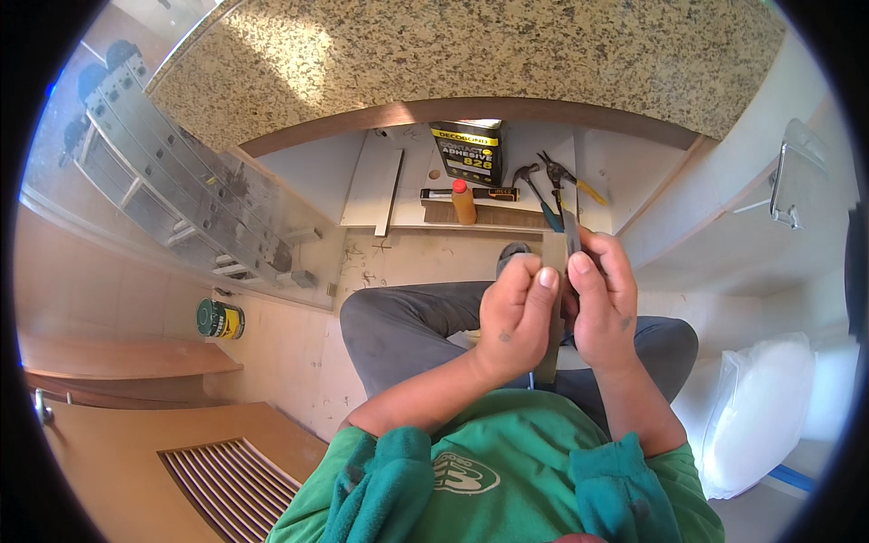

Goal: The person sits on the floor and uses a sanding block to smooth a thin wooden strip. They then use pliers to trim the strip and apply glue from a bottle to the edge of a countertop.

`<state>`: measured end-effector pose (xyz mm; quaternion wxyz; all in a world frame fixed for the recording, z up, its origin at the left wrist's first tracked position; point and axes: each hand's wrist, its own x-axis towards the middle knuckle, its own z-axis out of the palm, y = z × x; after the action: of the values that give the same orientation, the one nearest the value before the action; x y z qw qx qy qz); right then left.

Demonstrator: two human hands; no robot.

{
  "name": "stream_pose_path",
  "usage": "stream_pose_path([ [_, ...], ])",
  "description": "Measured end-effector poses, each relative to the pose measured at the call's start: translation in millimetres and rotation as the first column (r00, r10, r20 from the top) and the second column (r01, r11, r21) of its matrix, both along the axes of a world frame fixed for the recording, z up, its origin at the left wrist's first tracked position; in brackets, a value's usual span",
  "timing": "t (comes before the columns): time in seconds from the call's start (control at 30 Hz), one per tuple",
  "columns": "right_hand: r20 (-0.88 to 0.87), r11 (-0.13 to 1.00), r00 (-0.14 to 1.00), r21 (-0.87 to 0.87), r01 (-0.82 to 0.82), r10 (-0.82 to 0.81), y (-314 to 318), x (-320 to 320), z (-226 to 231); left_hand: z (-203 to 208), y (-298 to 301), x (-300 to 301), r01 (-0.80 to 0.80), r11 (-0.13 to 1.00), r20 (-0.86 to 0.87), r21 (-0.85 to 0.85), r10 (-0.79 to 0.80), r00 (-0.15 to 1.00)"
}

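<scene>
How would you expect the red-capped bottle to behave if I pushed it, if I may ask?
The bottle would probably tip if pushed near its red cap, being taller than it is wide. Once down, it might roll, as its sides look rounded.

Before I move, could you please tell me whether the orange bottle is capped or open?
Capped: the orange bottle has a red cap on its end.

Green shirt [520, 443] with a white oval emblem [466, 474], smudged teal sleeves [385, 471], dark grey trousers [403, 326]; the one partly hidden shoe [512, 254] seems dark grey.
</scene>
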<state>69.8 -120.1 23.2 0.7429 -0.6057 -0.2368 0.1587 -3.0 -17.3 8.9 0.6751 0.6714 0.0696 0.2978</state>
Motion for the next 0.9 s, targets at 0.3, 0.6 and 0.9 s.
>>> stream_pose_path([
  [0.3, -0.162, 0.98, 0.976, 0.161, -0.117, 0.143, -31, 8, -33, 4, 40, 12, 0.292, 0.808, 0.101, -0.512, -0.281, 0.954],
  [0.6, -0.287, 0.986, 0.955, 0.168, -0.023, 0.072, -43, 6, -34, 2, 46, 4, 0.183, 0.928, 0.047, -0.324, -0.178, 0.983],
  [0.9, -0.514, 0.985, 0.853, -0.078, -0.156, 0.094, -68, 22, -56, -13, 62, -11, 0.065, 0.997, -0.01, 0.039, -0.065, 0.998],
])
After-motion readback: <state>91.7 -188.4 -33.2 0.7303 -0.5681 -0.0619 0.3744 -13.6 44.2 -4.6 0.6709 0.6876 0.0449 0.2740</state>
